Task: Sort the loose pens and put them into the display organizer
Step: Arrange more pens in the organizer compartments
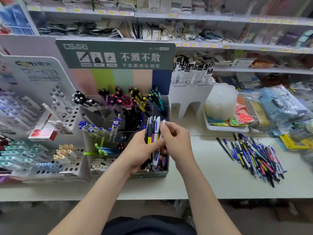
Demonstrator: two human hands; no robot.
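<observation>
My left hand [137, 150] grips an upright bundle of pens [153, 131] with black, yellow, pink and white barrels, held in front of the display organizer [105, 126]. My right hand [176, 138] pinches the top of one white pen at the right side of that bundle. The organizer is a clear tiered stand with compartments of pens sorted by colour: black, pink, yellow and teal at the back, blue-capped white ones in the middle. A pile of loose pens [254, 155] lies on the counter to the right.
A white holed pen rack [64, 116] with a red box stands to the left. A white stand [189, 99], a tray [225, 128] with a stack of plastic lids and scissors, and bagged goods sit at the right back. Shelves of stock rise behind the counter.
</observation>
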